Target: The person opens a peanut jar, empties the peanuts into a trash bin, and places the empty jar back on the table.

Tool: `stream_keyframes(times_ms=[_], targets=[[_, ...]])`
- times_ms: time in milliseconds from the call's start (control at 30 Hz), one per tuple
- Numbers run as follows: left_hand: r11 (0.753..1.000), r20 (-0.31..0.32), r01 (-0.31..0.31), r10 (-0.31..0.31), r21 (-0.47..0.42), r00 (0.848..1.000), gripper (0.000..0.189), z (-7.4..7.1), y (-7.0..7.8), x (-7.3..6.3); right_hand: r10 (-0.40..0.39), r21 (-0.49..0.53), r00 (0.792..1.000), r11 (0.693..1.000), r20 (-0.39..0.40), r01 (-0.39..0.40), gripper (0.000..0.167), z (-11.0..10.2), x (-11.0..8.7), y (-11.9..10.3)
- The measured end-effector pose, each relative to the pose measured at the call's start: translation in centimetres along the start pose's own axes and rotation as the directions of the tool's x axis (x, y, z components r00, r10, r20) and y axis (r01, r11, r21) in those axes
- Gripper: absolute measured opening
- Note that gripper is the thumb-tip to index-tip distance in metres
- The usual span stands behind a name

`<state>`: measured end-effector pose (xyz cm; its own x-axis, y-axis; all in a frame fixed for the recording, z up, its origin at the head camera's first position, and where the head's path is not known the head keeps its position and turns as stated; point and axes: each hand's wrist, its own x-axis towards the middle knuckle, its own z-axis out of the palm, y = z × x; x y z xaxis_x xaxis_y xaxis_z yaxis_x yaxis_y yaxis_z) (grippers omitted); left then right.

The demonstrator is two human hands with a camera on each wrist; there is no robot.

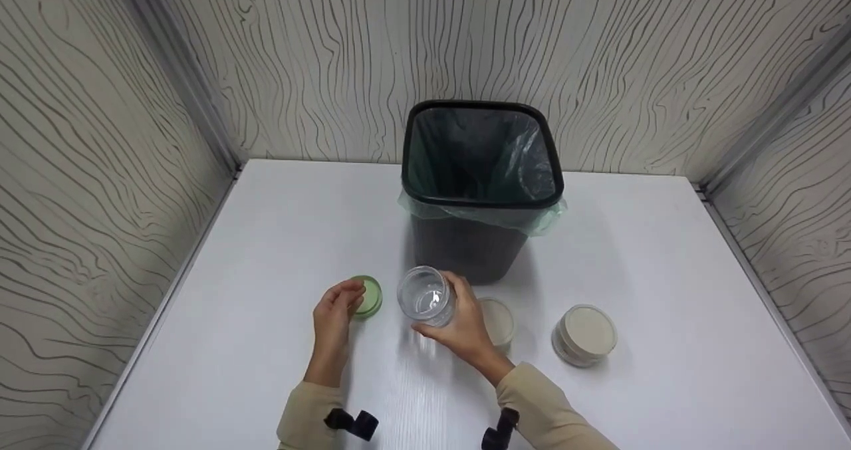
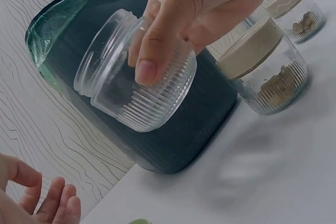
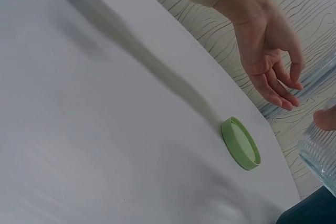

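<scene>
My right hand point(image 1: 464, 324) grips a clear ribbed glass jar point(image 1: 424, 297), its thumb and fingers curled round the side. The jar has no lid on, is held above the table, and looks empty in the left wrist view, where it tilts with its mouth to the upper left. Loosely curled and holding nothing, my left hand point(image 1: 337, 314) hovers by a green lid point(image 3: 241, 144). That lid lies on the white table with its hollow side up. In the head view the left fingers overlap the lid's edge.
A dark trash bin point(image 1: 465, 244) with a thin green liner stands behind the hands. Two glass jars with beige lids, one jar point(image 2: 270, 72) near the right hand and another jar point(image 1: 585, 335) farther right, hold brown contents. Wood-patterned panels point(image 1: 319, 58) enclose the table point(image 1: 292, 217).
</scene>
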<state>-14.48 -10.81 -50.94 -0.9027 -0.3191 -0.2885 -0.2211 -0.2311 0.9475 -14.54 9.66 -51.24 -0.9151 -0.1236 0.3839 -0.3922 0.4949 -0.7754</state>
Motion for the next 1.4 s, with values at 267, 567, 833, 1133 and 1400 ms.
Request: stream_keyframes(times_ms=[267,567,833,1133,1400], targets=[[1.000,-0.014,0.004,-0.004,-0.023,1.000,0.026,0.0,0.2,0.0,0.031,0.004,0.999,1.000,0.014,-0.031,0.090,0.9,-0.2,0.4],[0.999,-0.025,0.006,-0.007,-0.048,1.000,0.024,0.0,0.3,0.0,0.055,0.026,0.996,0.998,0.071,-0.057,0.091,2.0,-0.4,0.8],[0.999,-0.009,0.010,-0.011,-0.054,1.000,0.027,-0.2,0.2,-0.2,0.137,0.030,0.985,0.990,0.105,-0.140,0.093,2.5,-0.7,1.2],[0.999,-0.027,0.027,-0.028,-0.044,0.999,0.026,-0.3,-0.2,-0.2,0.180,-0.014,0.979,0.984,0.097,-0.179,0.095,3.6,-1.2,2.2],[0.998,-0.024,0.022,-0.024,-0.059,0.999,0.025,-0.4,-0.4,-0.3,0.191,-0.026,0.979,0.982,0.068,-0.189,0.093,4.4,-1.3,3.0]])
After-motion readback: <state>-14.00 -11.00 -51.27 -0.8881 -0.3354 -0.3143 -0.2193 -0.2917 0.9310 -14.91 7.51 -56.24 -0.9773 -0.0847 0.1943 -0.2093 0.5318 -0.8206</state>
